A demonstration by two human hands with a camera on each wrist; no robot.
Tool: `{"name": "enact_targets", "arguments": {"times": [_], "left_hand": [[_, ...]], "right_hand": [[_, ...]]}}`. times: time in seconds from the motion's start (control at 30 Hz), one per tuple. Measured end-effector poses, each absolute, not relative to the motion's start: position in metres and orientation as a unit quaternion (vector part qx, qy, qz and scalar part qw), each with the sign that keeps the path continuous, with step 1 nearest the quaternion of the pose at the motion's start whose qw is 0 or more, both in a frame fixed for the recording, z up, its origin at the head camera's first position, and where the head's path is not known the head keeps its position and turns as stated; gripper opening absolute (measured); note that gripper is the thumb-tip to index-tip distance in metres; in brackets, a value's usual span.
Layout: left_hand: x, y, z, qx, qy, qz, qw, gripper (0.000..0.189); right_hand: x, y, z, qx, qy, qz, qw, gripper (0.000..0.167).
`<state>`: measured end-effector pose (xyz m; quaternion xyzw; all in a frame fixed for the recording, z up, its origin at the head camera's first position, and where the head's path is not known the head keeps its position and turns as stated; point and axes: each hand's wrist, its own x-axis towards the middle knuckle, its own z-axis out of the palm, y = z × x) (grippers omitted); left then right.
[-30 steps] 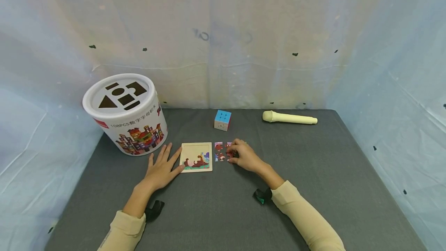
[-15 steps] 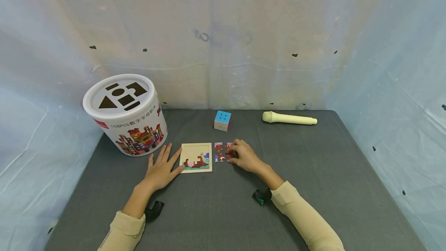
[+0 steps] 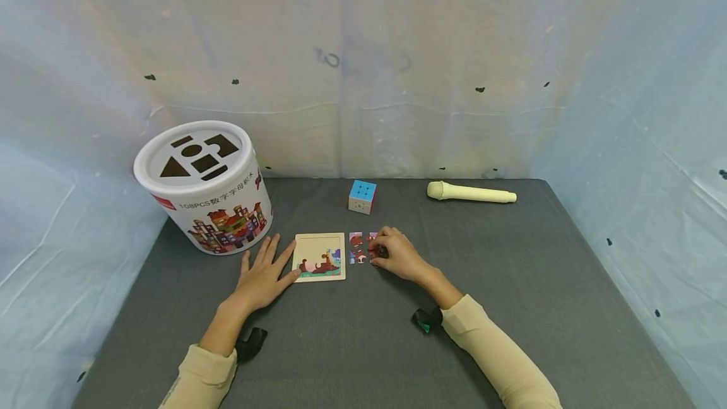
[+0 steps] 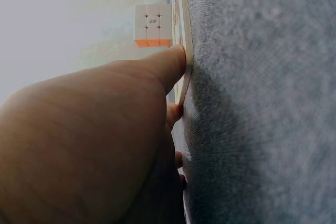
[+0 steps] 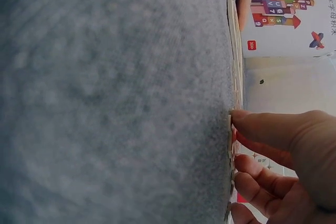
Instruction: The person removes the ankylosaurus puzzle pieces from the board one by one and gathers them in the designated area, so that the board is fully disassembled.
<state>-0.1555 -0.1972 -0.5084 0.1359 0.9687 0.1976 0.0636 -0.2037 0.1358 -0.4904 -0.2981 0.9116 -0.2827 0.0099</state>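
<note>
A square wooden puzzle board (image 3: 310, 246) lies on the grey table, with picture pieces filling its lower part and right side. My left hand (image 3: 259, 283) rests palm down with fingers spread, its thumb and index finger touching the board's left edge. Loose puzzle pieces (image 3: 356, 248) lie just right of the board. Over the right-hand ones is my right hand (image 3: 402, 257), its fingers curled. In the right wrist view the thumb (image 5: 262, 124) and fingertips pinch a thin puzzle piece (image 5: 230, 135) at table level; the hand partly hides the pieces in the head view.
Behind the board stands a puzzle cube (image 3: 362, 197) with a blue top. A pale yellow toy microphone (image 3: 471, 192) lies at the back right. The large white block bucket (image 3: 207, 188) stands at the back left, close to the left fingertips. Pale sheets enclose the table.
</note>
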Motion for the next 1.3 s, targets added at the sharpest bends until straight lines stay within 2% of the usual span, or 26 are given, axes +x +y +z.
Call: {"name": "enact_targets", "arguments": {"times": [0.27, 0.73, 1.3], "left_hand": [[-0.156, -0.198, -0.509, 0.137, 0.969, 0.191, 0.072, 0.073], [-0.156, -0.199, -0.511, 0.136, 0.968, 0.197, 0.073, 0.073], [-0.155, -0.196, -0.506, 0.131, 0.970, 0.192, 0.067, 0.072]], "right_hand": [[-0.207, 0.131, -0.486, -0.304, 0.914, -0.268, -0.002, 0.021], [-0.204, 0.076, -0.477, -0.373, 0.892, -0.256, 0.016, 0.041], [-0.201, 0.058, -0.476, -0.364, 0.896, -0.253, 0.040, 0.036]]}}
